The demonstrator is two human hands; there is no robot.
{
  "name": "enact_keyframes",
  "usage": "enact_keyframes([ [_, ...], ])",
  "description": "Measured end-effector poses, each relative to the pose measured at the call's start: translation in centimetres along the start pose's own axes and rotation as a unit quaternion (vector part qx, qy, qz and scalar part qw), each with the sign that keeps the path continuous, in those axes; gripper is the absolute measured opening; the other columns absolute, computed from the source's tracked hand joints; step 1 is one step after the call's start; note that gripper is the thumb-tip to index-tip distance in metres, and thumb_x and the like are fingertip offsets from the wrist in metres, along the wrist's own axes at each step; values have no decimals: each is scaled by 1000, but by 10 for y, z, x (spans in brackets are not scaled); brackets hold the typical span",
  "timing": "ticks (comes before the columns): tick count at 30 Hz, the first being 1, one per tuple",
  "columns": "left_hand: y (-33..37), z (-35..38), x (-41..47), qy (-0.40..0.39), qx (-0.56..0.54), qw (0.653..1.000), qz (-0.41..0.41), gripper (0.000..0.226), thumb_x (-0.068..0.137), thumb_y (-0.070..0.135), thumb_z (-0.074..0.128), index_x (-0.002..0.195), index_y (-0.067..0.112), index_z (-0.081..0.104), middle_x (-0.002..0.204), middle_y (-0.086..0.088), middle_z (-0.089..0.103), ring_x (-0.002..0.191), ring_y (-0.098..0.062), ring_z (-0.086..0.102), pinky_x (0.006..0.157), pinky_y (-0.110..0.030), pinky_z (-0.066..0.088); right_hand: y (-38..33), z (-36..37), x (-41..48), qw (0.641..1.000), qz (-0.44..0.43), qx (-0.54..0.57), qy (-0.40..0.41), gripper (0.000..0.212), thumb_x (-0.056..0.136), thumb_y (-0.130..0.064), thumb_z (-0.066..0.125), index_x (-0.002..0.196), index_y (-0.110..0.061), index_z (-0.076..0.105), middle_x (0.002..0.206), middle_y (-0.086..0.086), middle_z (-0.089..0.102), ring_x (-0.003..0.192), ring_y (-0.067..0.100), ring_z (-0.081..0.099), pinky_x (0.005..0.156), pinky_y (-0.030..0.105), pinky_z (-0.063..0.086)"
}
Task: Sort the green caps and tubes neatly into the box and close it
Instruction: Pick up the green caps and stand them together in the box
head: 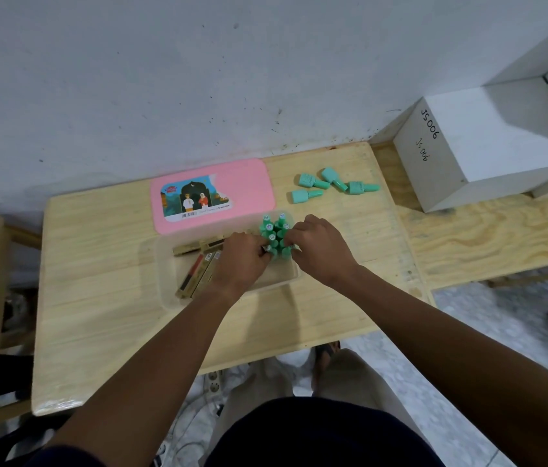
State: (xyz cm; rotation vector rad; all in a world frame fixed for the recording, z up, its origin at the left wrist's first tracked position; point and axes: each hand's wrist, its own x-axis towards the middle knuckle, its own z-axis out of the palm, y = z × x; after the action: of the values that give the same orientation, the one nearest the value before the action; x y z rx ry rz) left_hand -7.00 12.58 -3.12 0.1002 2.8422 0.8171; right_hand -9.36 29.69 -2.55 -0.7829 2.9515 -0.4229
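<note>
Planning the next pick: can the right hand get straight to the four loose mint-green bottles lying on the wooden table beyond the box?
Probably yes. The loose mint-green bottles lie on bare tabletop, nothing between them and the right hand, which must first leave the upright cluster.

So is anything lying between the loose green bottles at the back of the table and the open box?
Nothing visible. The four loose green bottles lie on bare table right of the pink lid, behind the clear box. Both the left hand and right hand are at the upright bottles inside.
</note>
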Motion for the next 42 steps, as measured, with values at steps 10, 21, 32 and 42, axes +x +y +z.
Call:
enact_keyframes([
  [10, 0, 16, 1, 39, -5, 999, -11, 9, 79, 26, 70, 78, 18, 71, 69, -3, 71, 64, -23, 63, 59, -33, 49, 3, 10, -3, 1000, -5, -17, 19, 15, 68, -4, 67, 80, -13, 70, 76, 1, 68, 76, 25, 53, 63, 36, 47],
  [21, 12, -3, -11, 116, -30, 993, -1, 29, 74, 31, 80, 98, 16, 76, 71, 0, 75, 68, -16, 71, 69, -30, 56, 18, 3, -9, 993, -2, 83, 87, 13, 75, -29, 73, 86, -22, 71, 88, -6, 68, 80, 17, 57, 67, 31, 42],
  [32, 86, 20, 85, 109, 34, 993, -17, 29, 84, 27, 68, 112, 21, 71, 107, 1, 72, 103, -21, 64, 89, -36, 50, 135, -19, 27, 976, 189, 88, 66, 21, 82, -22, 64, 101, -23, 72, 98, 2, 69, 92, 26, 60, 71, 36, 50],
  [42, 119, 81, 174, 44, 183, 981, 38, 33, 84, 20, 66, 117, 24, 68, 118, 1, 64, 115, -24, 51, 90, -39, 43, 215, -6, 47, 977, 210, 30, 8, 39, 78, -17, 59, 115, -20, 67, 112, 7, 65, 104, 29, 57, 82, 41, 53],
])
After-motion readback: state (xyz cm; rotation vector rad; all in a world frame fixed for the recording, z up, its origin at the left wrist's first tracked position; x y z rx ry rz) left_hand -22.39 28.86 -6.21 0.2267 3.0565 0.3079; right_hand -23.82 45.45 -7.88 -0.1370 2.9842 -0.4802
